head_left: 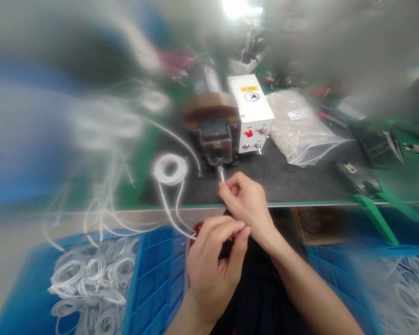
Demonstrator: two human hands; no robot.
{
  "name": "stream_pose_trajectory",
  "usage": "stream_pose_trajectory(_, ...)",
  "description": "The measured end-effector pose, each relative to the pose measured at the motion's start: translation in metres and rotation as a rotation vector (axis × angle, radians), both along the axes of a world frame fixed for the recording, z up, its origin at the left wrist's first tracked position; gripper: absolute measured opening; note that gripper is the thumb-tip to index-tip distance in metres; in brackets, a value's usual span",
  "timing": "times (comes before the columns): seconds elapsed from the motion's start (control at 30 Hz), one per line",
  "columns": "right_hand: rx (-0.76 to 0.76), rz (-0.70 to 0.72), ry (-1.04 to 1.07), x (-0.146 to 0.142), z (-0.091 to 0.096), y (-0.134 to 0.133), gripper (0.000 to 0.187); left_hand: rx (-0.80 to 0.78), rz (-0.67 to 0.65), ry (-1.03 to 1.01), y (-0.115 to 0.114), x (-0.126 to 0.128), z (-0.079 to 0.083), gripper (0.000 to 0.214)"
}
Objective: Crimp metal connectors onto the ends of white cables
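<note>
My right hand [244, 193] is closed in a pinch on the end of a white cable [222, 175], just below the front opening of a dark bench machine [214, 139] with a clear guard. The cable end points up at the machine's opening. Nearer to me, my left hand [216, 260] is closed, thumb and fingertips together beside my right wrist; what they hold is too small or hidden to make out. A coil of white cable [170, 169] rests on the black mat to the left, and its two tails run down behind my left hand.
Beside the machine stands a white control box [253, 111] with a red light and switches. A clear bag [296, 125] and green-handled crimping pliers [361, 179] lie to the right. Below the bench edge, blue crates [153, 274] hold coiled cables; more cables hang at left.
</note>
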State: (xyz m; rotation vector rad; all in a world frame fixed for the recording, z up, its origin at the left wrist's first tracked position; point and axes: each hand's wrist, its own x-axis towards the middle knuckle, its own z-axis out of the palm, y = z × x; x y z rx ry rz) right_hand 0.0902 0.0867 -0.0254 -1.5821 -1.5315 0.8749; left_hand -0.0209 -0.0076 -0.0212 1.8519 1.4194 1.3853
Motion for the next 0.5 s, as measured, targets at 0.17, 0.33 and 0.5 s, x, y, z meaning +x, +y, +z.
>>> stream_pose_trajectory(0.17,-0.005,0.008,-0.01,0.0,0.0,0.0,0.025,0.07,-0.091,0.052,0.002,0.001,-0.005,0.032)
stream_pose_trajectory(0.33,-0.006,0.018,-0.017,0.0,0.002,0.0,0.025,0.114,-0.101,0.064,0.002,0.0,-0.014,0.035)
stream_pose_trajectory(0.5,-0.007,0.029,-0.025,0.0,0.003,0.002,0.026,0.159,-0.116,0.109,0.004,-0.001,-0.014,0.038)
